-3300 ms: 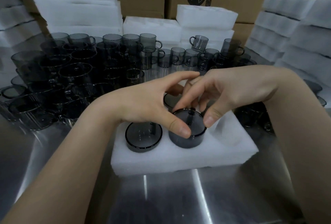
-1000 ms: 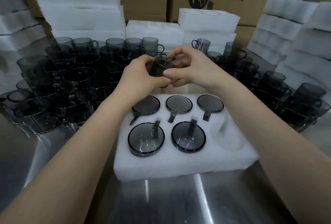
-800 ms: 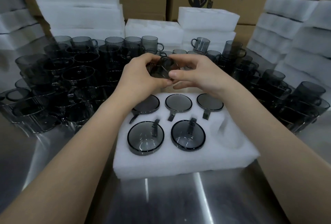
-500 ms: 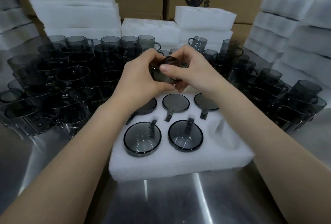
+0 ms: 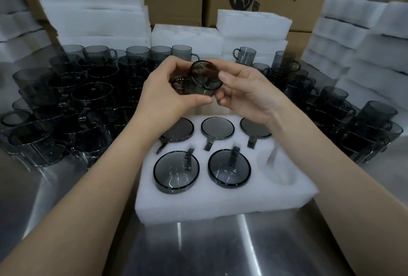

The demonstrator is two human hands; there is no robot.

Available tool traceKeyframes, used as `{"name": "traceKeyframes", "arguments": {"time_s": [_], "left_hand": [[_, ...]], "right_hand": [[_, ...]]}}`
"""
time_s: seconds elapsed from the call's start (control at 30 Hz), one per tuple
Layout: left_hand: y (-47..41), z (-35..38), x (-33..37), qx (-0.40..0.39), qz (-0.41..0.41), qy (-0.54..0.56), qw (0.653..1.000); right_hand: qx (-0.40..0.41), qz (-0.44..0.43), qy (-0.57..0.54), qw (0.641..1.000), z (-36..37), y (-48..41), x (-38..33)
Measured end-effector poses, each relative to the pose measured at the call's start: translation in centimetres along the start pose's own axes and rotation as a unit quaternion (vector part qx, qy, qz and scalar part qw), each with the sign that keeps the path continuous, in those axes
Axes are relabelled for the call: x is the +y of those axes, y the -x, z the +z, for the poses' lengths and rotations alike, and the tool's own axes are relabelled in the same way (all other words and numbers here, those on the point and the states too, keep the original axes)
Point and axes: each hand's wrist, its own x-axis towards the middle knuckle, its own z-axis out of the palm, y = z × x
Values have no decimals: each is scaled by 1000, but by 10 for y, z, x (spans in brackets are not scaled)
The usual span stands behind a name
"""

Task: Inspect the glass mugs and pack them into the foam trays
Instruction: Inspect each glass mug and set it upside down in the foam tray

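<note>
1. We hold one mug (image 5: pixel 205 78) above the tray (image 5: pixel 220 206). It is tipped on its side, with its round base turned towards us.
2. Our left hand (image 5: pixel 170 90) has its fingers (image 5: pixel 176 62) curled round the mug's far end, thumb underneath. Our right hand (image 5: pixel 247 92) pinches the base edge between thumb and fingertips. We judge this to be the inspection step.
3. Done so far: five packed mugs (image 5: pixel 229 168) sit upside down in the tray, three in the back row and two in the front row.
4. Left in this tray: only the front-right pocket (image 5: pixel 276 165) is empty. We judge that the held mug goes there if it passes.
5. Left beyond that: many loose mugs (image 5: pixel 66 99) crowd the surface (image 5: pixel 220 251) to our left and right, and foam stacks (image 5: pixel 88 17) stand behind them. We judge the whole job far from finished.
</note>
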Motion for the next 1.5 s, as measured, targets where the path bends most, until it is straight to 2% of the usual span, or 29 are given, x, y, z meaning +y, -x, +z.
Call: {"name": "traceKeyframes", "arguments": {"time_s": [0.1, 0.2, 0.33, 0.43, 0.53, 0.6, 0.67, 0.8, 0.9, 1.13, 1.27, 1.4, 1.5], "left_hand": [[0, -1, -3, 2, -18, 4, 1000], [0, 1, -1, -18, -32, -9, 999], [4, 5, 6, -45, -8, -73, 996], [7, 7, 12, -59, 18, -123, 991], [7, 8, 12, -48, 26, -146, 988], [6, 6, 11, -30, 21, -108, 993], [7, 5, 10, -16, 10, -43, 999], [7, 3, 8, 2, -3, 35, 999], [8, 2, 6, 17, -40, 93, 995], [3, 3, 3, -53, -43, 42, 997], [5, 3, 5, -98, -30, 34, 994], [6, 6, 8, -58, -1, -57, 997], [7, 8, 10, -49, 3, -91, 995]], "right_hand": [[-14, -3, 28, 1000, -1, -1, 3], [31, -5, 104, 994, 2, -3, 6], [112, -42, 271, 955, 12, -3, 7], [177, -86, 325, 925, 15, -5, 5], [190, -79, 254, 945, 14, -4, 4], [172, -64, 171, 968, 13, -3, 3], [154, -59, 134, 977, 11, -3, 1], [68, -47, 173, 981, 5, -3, 4], [39, -64, 249, 965, 7, 0, 7], [65, -89, 239, 965, 14, 1, 7], [116, -44, 227, 966, 18, 0, 5], [94, -39, 261, 960, 21, 1, 5], [98, -78, 315, 941, 22, 2, 5]]}}
